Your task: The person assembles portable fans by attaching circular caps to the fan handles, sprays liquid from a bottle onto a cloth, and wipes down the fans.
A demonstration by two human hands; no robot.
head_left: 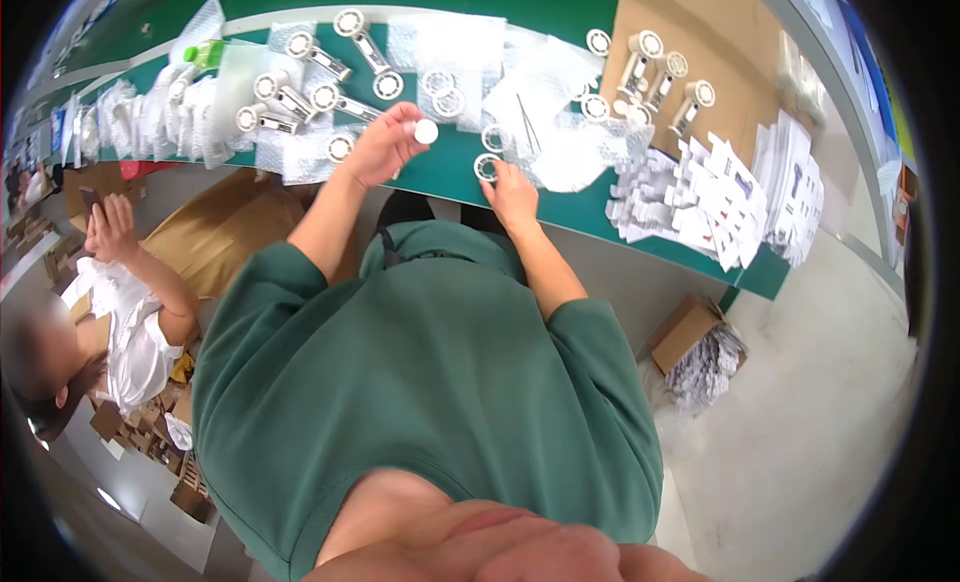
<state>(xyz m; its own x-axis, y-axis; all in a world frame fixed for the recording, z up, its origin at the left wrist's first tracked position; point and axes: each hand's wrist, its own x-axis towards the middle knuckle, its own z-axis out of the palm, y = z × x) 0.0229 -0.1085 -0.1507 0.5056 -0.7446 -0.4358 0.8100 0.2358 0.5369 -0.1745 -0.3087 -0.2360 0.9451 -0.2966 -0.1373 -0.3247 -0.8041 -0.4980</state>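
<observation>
My left hand (382,147) is raised above the bench's front edge, its fingers closed on a small white round disc (426,132). At the same edge, further right, my right hand (514,194) grips a white ring (486,168) between thumb and fingers. Another white ring (492,138) lies just beyond it. A pair of tweezers (527,122) rests on white wrap behind my right hand. Left of my hands, several white round-headed devices with handles (370,52) lie on bubble wrap (300,160).
More round-headed devices (640,64) lie on a cardboard sheet (735,32) at the right. Folded printed cartons (690,197) are heaped at the green bench's (765,272) right end. An open box (690,334) stands on the floor. At left, another person (125,312) holds a phone.
</observation>
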